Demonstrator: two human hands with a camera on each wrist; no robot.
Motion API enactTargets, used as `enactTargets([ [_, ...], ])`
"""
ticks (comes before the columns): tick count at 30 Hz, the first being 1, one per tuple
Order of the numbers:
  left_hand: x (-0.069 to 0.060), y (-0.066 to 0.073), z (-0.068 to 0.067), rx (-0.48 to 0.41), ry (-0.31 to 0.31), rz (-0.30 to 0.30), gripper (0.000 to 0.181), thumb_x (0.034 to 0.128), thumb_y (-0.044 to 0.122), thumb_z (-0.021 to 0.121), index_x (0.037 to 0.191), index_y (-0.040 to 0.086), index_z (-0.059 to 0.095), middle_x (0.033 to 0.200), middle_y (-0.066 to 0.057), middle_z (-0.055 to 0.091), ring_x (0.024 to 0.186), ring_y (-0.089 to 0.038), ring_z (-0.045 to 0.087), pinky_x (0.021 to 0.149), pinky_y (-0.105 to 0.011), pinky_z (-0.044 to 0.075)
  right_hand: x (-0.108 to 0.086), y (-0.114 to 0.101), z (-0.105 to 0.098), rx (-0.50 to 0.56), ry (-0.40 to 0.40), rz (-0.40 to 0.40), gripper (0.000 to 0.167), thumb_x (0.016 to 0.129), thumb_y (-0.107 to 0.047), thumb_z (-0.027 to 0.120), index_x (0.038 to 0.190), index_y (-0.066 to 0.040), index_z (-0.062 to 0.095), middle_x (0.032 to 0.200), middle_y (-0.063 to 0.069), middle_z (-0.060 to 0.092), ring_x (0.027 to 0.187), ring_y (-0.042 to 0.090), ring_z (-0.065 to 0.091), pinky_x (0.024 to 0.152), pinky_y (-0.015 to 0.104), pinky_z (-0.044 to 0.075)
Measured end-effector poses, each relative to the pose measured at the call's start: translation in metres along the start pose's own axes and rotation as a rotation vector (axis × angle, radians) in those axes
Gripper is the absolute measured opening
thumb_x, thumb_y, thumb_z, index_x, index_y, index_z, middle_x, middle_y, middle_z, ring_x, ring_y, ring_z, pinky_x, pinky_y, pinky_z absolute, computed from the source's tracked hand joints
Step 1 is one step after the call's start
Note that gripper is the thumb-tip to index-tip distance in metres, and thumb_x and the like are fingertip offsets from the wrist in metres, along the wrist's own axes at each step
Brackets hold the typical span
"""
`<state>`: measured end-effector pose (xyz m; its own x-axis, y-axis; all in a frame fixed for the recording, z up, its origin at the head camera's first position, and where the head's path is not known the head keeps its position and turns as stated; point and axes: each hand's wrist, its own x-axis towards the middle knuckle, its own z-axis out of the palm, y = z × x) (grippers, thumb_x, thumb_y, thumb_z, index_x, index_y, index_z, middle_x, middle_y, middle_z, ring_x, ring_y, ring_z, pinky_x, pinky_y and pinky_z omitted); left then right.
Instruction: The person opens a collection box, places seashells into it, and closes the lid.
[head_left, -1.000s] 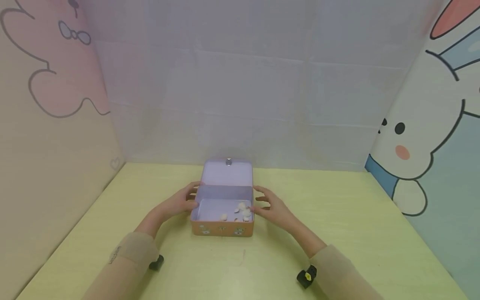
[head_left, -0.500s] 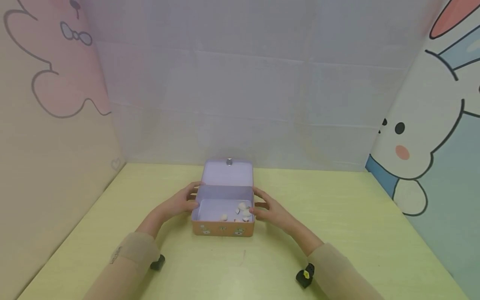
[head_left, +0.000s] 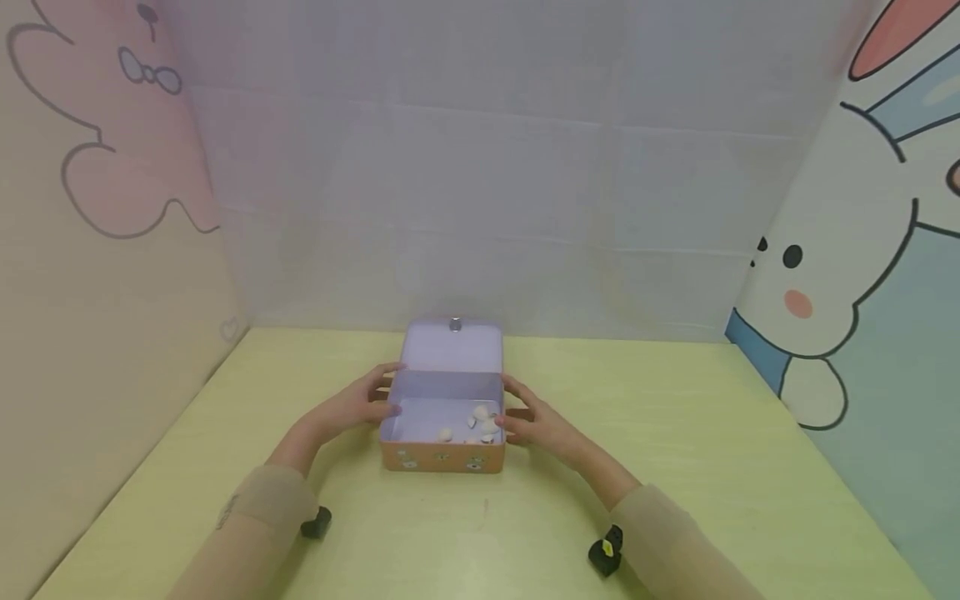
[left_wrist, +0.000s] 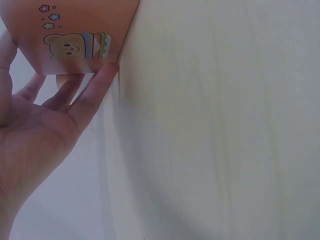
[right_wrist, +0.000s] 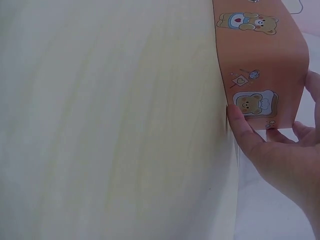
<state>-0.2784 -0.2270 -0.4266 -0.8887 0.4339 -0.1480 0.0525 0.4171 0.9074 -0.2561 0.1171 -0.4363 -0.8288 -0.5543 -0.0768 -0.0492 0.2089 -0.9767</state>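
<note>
A hinged tin box (head_left: 442, 457), orange with cartoon prints outside and lilac inside, stands on the table with its lid (head_left: 452, 348) tipped back. Several small whitish seashell-like pieces (head_left: 481, 412) lie on its floor, mostly toward the right. My left hand (head_left: 348, 411) grips the left side wall, one digit at the rim. On the opposite side my right hand (head_left: 546, 429) holds the wall with a fingertip over the rim. Both wrist views show curved fingers against the printed orange sides, beside bear pictures; part of each hand is cut off there.
The pale yellow table (head_left: 637, 417) extends around the box. A whitish sheet (head_left: 480, 183) hangs behind it. Side panels carry a pink cartoon figure (head_left: 120, 167) at left and a white rabbit (head_left: 825, 275) at right. Each wrist wears a black device (head_left: 606, 550).
My right hand has closed in slightly on the box's right side, its fingertip now over the rim. The left hand keeps its place. The box and lid look unchanged.
</note>
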Motion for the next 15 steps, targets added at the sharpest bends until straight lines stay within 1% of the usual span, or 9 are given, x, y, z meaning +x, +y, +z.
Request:
enactTargets([
  [4, 0.004, 0.001, -0.003, -0.033, 0.011, -0.001, 0.077, 0.0897, 0.024, 0.065, 0.15, 0.024, 0.018, 0.149, -0.019, 0.03, 0.136, -0.039, 0.032, 0.101, -0.049, 0.042, 0.0, -0.001, 0.001, 0.0, -0.007, 0.004, 0.071, 0.096, -0.024, 0.056, 0.151, -0.03, 0.013, 0.159, 0.005, 0.006, 0.136, 0.039, 0.032, 0.098, 0.047, 0.045],
  [7, 0.008, 0.002, -0.006, -0.06, 0.023, 0.018, 0.076, 0.0908, 0.024, 0.064, 0.15, 0.022, 0.017, 0.147, -0.021, 0.033, 0.133, -0.04, 0.037, 0.097, -0.046, 0.046, 0.0, -0.001, 0.002, -0.008, -0.01, 0.01, 0.071, 0.096, -0.025, 0.056, 0.152, -0.031, 0.011, 0.159, 0.006, 0.005, 0.136, 0.039, 0.032, 0.099, 0.046, 0.045],
  [10, 0.015, 0.001, -0.01, -0.059, 0.046, 0.03, 0.073, 0.0925, 0.026, 0.061, 0.15, 0.019, 0.018, 0.145, -0.024, 0.034, 0.128, -0.04, 0.042, 0.094, -0.045, 0.048, 0.0, 0.0, 0.002, -0.017, -0.014, 0.013, 0.071, 0.097, -0.025, 0.054, 0.151, -0.033, 0.01, 0.159, 0.007, 0.004, 0.136, 0.039, 0.031, 0.099, 0.046, 0.044],
  [12, 0.02, 0.0, -0.013, -0.057, 0.067, 0.024, 0.072, 0.0927, 0.029, 0.061, 0.15, 0.018, 0.019, 0.144, -0.024, 0.036, 0.126, -0.039, 0.046, 0.093, -0.044, 0.049, 0.0, 0.001, 0.002, -0.019, -0.015, 0.015, 0.07, 0.097, -0.025, 0.053, 0.151, -0.035, 0.01, 0.159, 0.007, 0.005, 0.137, 0.038, 0.031, 0.099, 0.045, 0.044],
  [15, 0.029, -0.002, -0.016, -0.056, 0.083, 0.03, 0.071, 0.0936, 0.03, 0.059, 0.15, 0.016, 0.018, 0.143, -0.027, 0.037, 0.123, -0.04, 0.049, 0.092, -0.043, 0.05, 0.001, 0.002, 0.001, -0.023, -0.014, 0.016, 0.069, 0.097, -0.023, 0.053, 0.151, -0.036, 0.01, 0.159, 0.008, 0.005, 0.136, 0.038, 0.031, 0.099, 0.045, 0.044],
])
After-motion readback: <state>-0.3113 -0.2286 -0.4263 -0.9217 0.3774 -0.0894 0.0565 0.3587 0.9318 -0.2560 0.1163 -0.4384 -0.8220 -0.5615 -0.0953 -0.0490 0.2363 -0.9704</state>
